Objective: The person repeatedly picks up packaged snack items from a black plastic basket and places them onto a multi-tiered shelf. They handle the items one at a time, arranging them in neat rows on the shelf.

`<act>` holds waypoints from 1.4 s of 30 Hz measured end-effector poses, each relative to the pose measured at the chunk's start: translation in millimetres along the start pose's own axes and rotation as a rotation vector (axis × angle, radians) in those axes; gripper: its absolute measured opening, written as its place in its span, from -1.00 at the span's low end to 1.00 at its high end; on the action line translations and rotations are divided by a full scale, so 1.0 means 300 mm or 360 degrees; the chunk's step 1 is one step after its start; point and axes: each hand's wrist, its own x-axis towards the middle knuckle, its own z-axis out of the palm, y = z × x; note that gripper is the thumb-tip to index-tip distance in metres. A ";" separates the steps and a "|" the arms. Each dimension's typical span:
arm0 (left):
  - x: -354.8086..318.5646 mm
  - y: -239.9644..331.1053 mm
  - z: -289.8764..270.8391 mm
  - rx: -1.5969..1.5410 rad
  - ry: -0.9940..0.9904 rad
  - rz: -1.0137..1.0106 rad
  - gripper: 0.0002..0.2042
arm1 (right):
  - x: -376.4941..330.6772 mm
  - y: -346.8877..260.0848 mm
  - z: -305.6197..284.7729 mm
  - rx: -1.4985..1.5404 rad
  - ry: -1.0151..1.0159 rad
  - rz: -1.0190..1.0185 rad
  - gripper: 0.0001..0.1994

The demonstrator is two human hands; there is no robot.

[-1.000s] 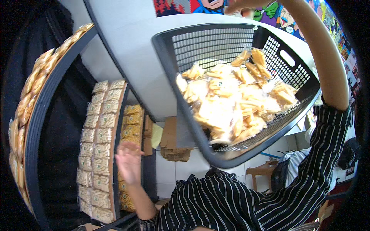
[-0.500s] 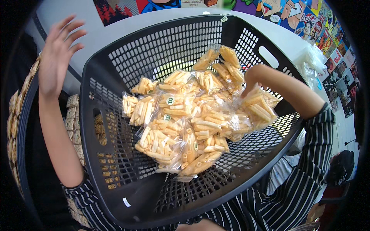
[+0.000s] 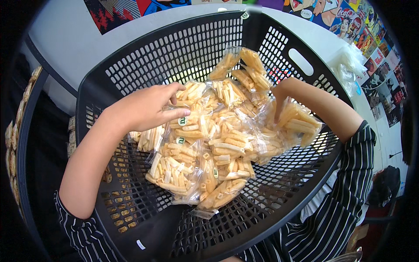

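A large black slotted plastic basket (image 3: 150, 236) holds a pile of clear bags (image 3: 227, 137) filled with pale yellow snack sticks, some with round green-and-white stickers. My left hand (image 3: 150, 107) is over the left side of the pile, thumb and fingers apart, with no bag in its grip. On the right, my right hand (image 3: 283, 97) bends down into the basket, its fingers closed at the top of a snack bag (image 3: 300, 122); the fingertips are partly hidden by the plastic. More bags (image 3: 235, 63) lean against the basket's far wall.
Behind the basket is a white tabletop (image 3: 174, 22), with crumpled clear plastic bags (image 3: 349, 65) at its right. Colourful posters (image 3: 340, 17) cover the wall. On the left, a dark rack (image 3: 32, 109) holds packaged goods (image 3: 19, 131). A black bag (image 3: 385, 185) is at far right.
My left hand has come from outside the basket's left rim to over the pile. My right hand stays at the right with the snack bag, which has shifted slightly.
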 end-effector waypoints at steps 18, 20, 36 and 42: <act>-0.016 -0.025 -0.033 -0.0207 -0.0173 -0.0192 -0.46 | -0.105 -0.003 -0.063 0.0060 0.0026 -0.0097 0.04; -0.011 -0.023 -0.036 -0.0229 -0.0148 -0.0156 -0.46 | -0.190 0.002 -0.109 0.0098 0.0113 -0.0109 0.25; -0.015 0.030 -0.041 -0.1250 0.0835 0.0555 0.00 | -0.460 -0.309 -0.280 0.1231 0.2450 -0.1097 -0.01; -0.029 0.039 0.006 -0.0892 0.0679 0.0321 -0.05 | -0.470 -0.384 -0.190 0.1716 0.2049 -0.1430 -0.08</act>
